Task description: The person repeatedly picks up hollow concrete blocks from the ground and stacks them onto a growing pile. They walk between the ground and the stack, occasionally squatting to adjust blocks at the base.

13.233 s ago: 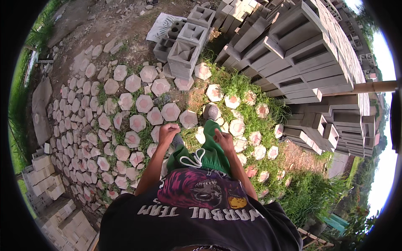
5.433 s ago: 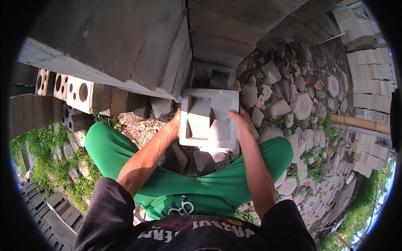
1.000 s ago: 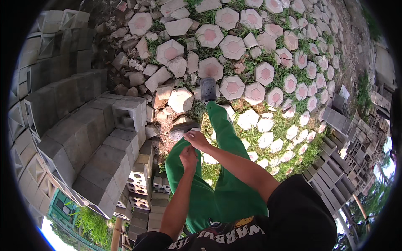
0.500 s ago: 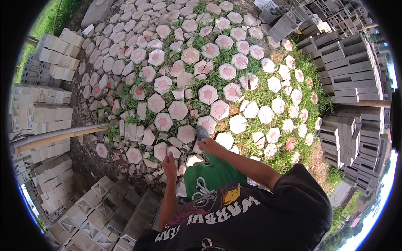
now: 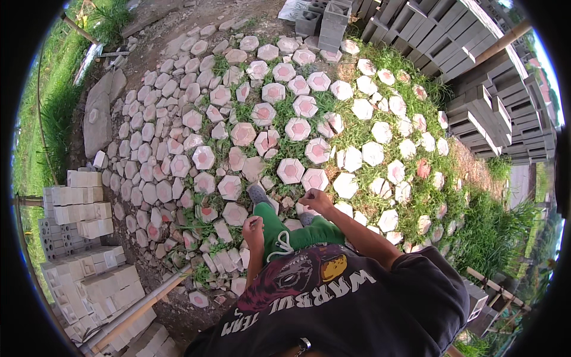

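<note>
I look straight down at myself walking over hexagonal paving stones (image 5: 291,171) set in grass. My left hand (image 5: 253,225) hangs in a loose fist beside my green trousers (image 5: 285,235), with nothing in it. My right hand (image 5: 314,200) is out in front with its fingers curled in, also holding nothing. A grey shoe (image 5: 258,193) is stepping forward onto the stones. My dark printed shirt (image 5: 339,297) fills the lower part of the view.
Stacks of grey concrete blocks (image 5: 476,71) rise at the upper right, and more block stacks (image 5: 83,238) stand at the lower left. Two hollow blocks (image 5: 324,18) sit at the top. A wooden pole (image 5: 140,306) lies low left. Tall grass (image 5: 493,232) grows right.
I set the hollow concrete block down and have turned round; both hands now swing free, and the view has swung so the paving stones lie ahead.
</note>
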The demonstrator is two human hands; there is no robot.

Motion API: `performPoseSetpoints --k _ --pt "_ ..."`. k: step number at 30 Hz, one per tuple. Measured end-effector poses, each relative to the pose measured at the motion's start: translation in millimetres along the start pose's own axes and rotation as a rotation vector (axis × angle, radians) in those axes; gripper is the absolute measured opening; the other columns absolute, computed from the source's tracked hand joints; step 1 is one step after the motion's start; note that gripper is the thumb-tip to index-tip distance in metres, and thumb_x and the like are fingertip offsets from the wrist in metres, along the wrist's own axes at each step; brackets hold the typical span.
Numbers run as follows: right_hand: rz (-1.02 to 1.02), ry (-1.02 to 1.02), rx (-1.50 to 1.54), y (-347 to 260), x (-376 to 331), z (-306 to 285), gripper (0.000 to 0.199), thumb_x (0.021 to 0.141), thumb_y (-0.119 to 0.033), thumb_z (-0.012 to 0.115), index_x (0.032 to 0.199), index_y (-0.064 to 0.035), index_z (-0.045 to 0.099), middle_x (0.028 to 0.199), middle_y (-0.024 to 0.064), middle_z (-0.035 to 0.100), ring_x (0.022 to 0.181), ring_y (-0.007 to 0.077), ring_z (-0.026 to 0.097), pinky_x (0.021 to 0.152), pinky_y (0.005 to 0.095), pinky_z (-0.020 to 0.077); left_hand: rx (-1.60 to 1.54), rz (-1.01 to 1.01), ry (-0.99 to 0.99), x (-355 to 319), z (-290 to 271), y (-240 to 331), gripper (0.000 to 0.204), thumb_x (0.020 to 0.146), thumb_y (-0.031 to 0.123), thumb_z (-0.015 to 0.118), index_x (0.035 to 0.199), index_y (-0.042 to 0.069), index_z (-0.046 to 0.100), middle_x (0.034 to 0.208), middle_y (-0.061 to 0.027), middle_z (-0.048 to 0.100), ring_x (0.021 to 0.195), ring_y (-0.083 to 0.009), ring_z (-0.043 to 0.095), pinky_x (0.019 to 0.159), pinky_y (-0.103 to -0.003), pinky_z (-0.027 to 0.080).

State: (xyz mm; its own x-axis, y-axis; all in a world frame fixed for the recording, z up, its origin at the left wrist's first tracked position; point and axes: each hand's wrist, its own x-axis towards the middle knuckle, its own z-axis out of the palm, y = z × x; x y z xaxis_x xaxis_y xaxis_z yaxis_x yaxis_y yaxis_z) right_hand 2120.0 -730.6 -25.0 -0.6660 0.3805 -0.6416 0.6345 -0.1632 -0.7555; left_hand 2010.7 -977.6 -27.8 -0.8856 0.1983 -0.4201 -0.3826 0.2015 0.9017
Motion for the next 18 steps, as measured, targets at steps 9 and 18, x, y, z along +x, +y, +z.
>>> performPoseSetpoints --k 9,18 --pt "-0.051 0.316 -0.091 -119 46 18 0.044 0.077 -0.044 0.074 0.076 -0.0024 0.058 0.067 0.0029 0.057 0.062 0.0109 0.051 0.059 0.0286 0.0431 0.173 0.177 -0.305 177 15 99 0.029 0.074 0.015 0.080 0.071 0.000 0.055 0.071 -0.0037 0.059 0.065 -0.0100 0.052 0.061 -0.026 0.045" --pt "0.033 0.457 0.153 -146 143 -24 0.050 0.083 -0.053 0.065 0.076 -0.0034 0.069 0.066 0.0065 0.063 0.065 0.0111 0.056 0.061 0.0297 0.0463 0.458 0.188 -0.590 285 102 154 0.041 0.076 0.030 0.078 0.061 0.001 0.052 0.059 -0.0059 0.056 0.056 -0.0120 0.045 0.056 -0.031 0.041"
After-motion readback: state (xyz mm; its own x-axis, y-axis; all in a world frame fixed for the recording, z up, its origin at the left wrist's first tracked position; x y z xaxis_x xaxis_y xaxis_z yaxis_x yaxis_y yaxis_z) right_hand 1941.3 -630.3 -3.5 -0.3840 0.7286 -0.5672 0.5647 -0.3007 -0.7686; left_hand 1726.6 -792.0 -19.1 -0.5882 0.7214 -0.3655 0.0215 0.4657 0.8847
